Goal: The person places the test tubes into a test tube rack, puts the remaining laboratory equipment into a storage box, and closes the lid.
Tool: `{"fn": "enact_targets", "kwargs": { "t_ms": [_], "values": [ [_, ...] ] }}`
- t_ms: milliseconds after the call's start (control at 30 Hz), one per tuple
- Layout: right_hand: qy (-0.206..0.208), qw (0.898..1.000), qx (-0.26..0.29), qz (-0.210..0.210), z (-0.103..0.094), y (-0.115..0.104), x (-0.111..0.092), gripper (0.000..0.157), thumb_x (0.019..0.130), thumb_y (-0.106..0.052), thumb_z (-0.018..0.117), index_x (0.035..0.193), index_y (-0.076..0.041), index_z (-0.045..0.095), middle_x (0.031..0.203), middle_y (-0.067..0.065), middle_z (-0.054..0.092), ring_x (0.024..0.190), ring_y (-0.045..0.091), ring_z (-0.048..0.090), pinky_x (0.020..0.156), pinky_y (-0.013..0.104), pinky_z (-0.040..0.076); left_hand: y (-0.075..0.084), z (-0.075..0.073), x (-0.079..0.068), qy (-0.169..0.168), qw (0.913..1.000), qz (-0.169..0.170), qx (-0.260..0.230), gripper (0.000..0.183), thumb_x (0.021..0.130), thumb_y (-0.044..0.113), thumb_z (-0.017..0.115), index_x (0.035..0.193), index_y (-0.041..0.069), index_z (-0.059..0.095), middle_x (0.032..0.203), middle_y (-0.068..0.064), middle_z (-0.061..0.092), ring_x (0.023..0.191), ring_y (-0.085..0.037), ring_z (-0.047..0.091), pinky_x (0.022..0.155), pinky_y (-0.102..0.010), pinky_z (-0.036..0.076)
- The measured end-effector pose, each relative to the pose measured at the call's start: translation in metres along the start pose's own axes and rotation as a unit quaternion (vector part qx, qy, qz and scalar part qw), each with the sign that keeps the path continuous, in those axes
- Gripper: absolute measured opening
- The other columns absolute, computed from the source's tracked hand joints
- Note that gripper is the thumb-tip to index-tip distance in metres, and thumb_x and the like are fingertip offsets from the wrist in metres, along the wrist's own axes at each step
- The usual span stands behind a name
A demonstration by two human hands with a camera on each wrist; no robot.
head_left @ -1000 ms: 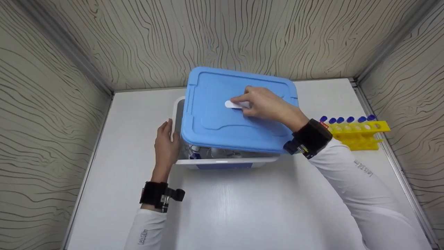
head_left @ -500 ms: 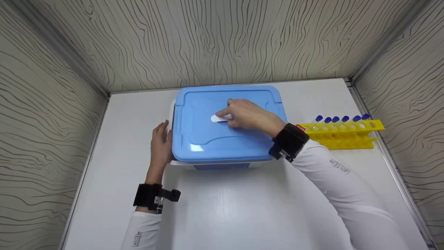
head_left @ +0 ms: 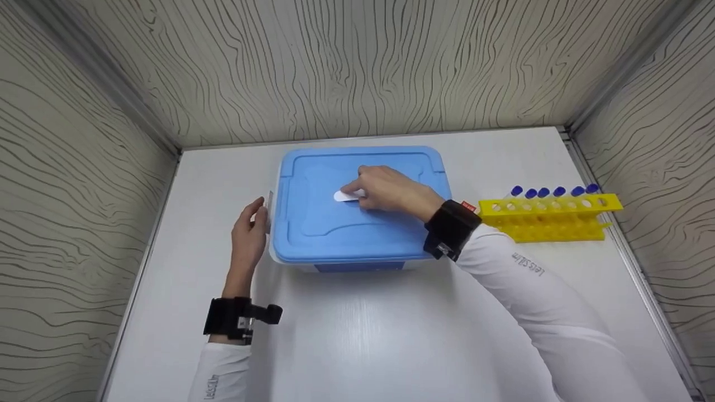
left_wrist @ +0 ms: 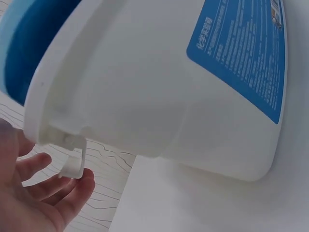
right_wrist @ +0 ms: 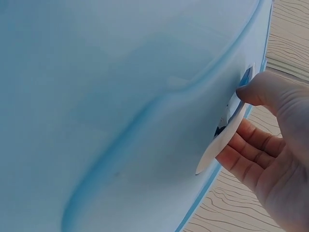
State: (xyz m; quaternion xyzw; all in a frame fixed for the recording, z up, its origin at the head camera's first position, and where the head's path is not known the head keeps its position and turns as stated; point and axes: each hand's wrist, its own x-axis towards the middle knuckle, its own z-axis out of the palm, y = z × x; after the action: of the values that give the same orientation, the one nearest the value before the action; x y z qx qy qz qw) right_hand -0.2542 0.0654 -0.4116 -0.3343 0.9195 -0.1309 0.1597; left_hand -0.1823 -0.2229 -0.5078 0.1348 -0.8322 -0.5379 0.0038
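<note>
A white plastic box [left_wrist: 130, 82] with a blue label stands on the table, its blue lid [head_left: 357, 240] lying over its top. In the left wrist view the lid's dark blue underside still shows above the rim. My right hand [head_left: 388, 191] pinches the white handle [right_wrist: 215, 153] in the middle of the lid between thumb and fingers. My left hand [head_left: 247, 237] is at the box's left side, where a white latch [left_wrist: 74, 166] hangs swung out from under the rim. Its fingertips touch the latch from behind, fingers loosely bent. The box's contents are hidden.
A yellow rack [head_left: 550, 206] holding several tubes with blue caps stands to the right, close to my right forearm. Patterned wall panels [head_left: 357, 72] enclose the white table [head_left: 346, 335] at the back and both sides.
My right hand has brought the lid down and left, squaring it over the box and covering its contents. My left hand has moved slightly outward, and the left latch has come into view.
</note>
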Motion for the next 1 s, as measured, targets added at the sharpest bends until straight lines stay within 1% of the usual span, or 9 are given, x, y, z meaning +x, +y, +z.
{"fn": "enact_targets", "kwargs": {
  "t_ms": [133,233,333,467,567,667,800,900,1000],
  "values": [
    [-0.001,1.000,0.004,0.000,0.003,-0.001,0.002,0.053,0.087,-0.010,0.066,0.138,-0.022,0.060,0.104,0.011,0.060,0.081,0.019,0.048,0.070,0.028,0.042,-0.001,-0.002,0.001,-0.013,0.9998,-0.013,0.000,0.053,0.107,0.040,0.036,0.154,0.014,0.036,0.159,-0.012,0.038,0.137,-0.032,0.049,0.111,-0.048,0.046],
    [0.000,1.000,0.004,-0.004,0.006,-0.002,0.004,0.051,0.088,-0.010,0.066,0.137,-0.021,0.060,0.104,0.011,0.061,0.082,0.019,0.048,0.070,0.028,0.042,-0.003,-0.001,0.003,-0.025,0.9991,-0.032,-0.006,0.055,0.107,0.040,0.035,0.155,0.015,0.034,0.160,-0.012,0.037,0.136,-0.031,0.050,0.111,-0.047,0.046],
    [0.004,1.000,-0.004,-0.016,0.008,-0.002,0.006,0.050,0.088,-0.009,0.065,0.137,-0.021,0.061,0.099,0.011,0.060,0.079,0.019,0.046,0.068,0.027,0.039,-0.008,0.000,0.003,-0.031,0.9983,-0.046,-0.020,0.055,0.107,0.039,0.034,0.155,0.013,0.034,0.159,-0.014,0.037,0.137,-0.032,0.049,0.110,-0.046,0.047],
    [0.013,1.000,-0.011,-0.025,0.011,-0.003,0.007,0.050,0.087,-0.008,0.065,0.135,-0.019,0.062,0.094,0.010,0.059,0.077,0.018,0.044,0.065,0.026,0.035,-0.014,0.000,0.004,-0.031,0.9946,-0.068,-0.072,0.054,0.107,0.039,0.035,0.154,0.012,0.035,0.157,-0.016,0.040,0.132,-0.032,0.051,0.110,-0.045,0.047],
    [0.022,0.999,-0.009,-0.022,0.013,-0.004,0.007,0.048,0.088,-0.008,0.065,0.135,-0.018,0.062,0.097,0.011,0.060,0.079,0.019,0.046,0.067,0.027,0.039,-0.018,0.000,0.003,-0.031,0.9880,-0.096,-0.116,0.055,0.107,0.043,0.034,0.154,0.014,0.035,0.153,-0.016,0.044,0.123,-0.028,0.054,0.112,-0.042,0.046],
    [0.028,0.999,-0.012,-0.023,0.015,-0.005,0.005,0.046,0.089,-0.008,0.064,0.135,-0.016,0.062,0.103,0.012,0.062,0.083,0.021,0.049,0.072,0.030,0.044,-0.021,-0.001,0.002,-0.032,0.9814,-0.120,-0.147,0.057,0.107,0.045,0.032,0.155,0.016,0.034,0.151,-0.015,0.045,0.122,-0.026,0.054,0.113,-0.039,0.045],
    [0.037,0.999,-0.011,-0.026,0.014,-0.005,0.002,0.043,0.093,-0.012,0.061,0.135,-0.015,0.062,0.112,0.014,0.063,0.094,0.024,0.056,0.082,0.036,0.051,-0.024,-0.001,0.001,-0.038,0.9754,-0.135,-0.170,0.058,0.107,0.045,0.030,0.156,0.016,0.031,0.155,-0.013,0.041,0.130,-0.026,0.053,0.115,-0.038,0.043],
    [0.054,0.998,0.001,-0.022,0.008,-0.003,-0.004,0.042,0.096,-0.017,0.059,0.137,-0.016,0.060,0.122,0.014,0.063,0.106,0.027,0.060,0.091,0.041,0.053,-0.022,0.000,0.001,-0.041,0.9741,-0.138,-0.174,0.058,0.106,0.046,0.031,0.157,0.017,0.031,0.157,-0.012,0.040,0.133,-0.027,0.051,0.116,-0.038,0.042],
    [0.083,0.996,0.029,-0.006,0.001,0.004,-0.017,0.043,0.099,-0.024,0.056,0.142,-0.017,0.056,0.133,0.014,0.060,0.122,0.030,0.058,0.103,0.045,0.050,-0.018,-0.001,0.003,-0.042,0.9742,-0.137,-0.174,0.059,0.106,0.048,0.033,0.157,0.018,0.030,0.158,-0.012,0.038,0.135,-0.027,0.049,0.117,-0.038,0.041]
  ]
}}
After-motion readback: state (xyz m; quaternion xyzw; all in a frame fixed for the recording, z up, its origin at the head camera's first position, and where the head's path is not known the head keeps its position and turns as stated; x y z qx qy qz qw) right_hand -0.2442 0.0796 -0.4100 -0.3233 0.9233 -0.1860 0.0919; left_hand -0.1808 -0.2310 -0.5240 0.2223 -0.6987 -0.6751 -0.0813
